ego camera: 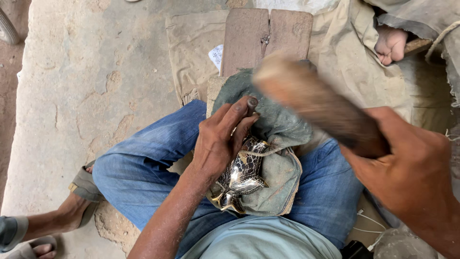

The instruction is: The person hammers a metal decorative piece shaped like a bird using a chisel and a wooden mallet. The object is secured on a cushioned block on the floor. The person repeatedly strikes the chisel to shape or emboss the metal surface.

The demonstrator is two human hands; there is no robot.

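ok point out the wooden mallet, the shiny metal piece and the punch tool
wooden mallet (316, 103), head view, middle of the blurred wooden shaft
shiny metal piece (242, 175), head view, patterned centre
punch tool (252, 102), head view, top end above the left hand's fingers

Left hand (221, 144) pins punch (252, 102) on shiny metal piece (241, 176); right hand (414, 175) grips blurred wooden mallet (316, 100)

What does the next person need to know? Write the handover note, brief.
Left hand: pinches a small punch upright, tip on the shiny metal piece.
Right hand: grips a wooden mallet, raised above the punch and motion-blurred.
Metal piece: star-pointed, lying on a green cloth pad across the lap.
Done: a scale-like pattern covers the visible middle of the piece.
Left: the pointed edges look plain; the part under the left hand is hidden.
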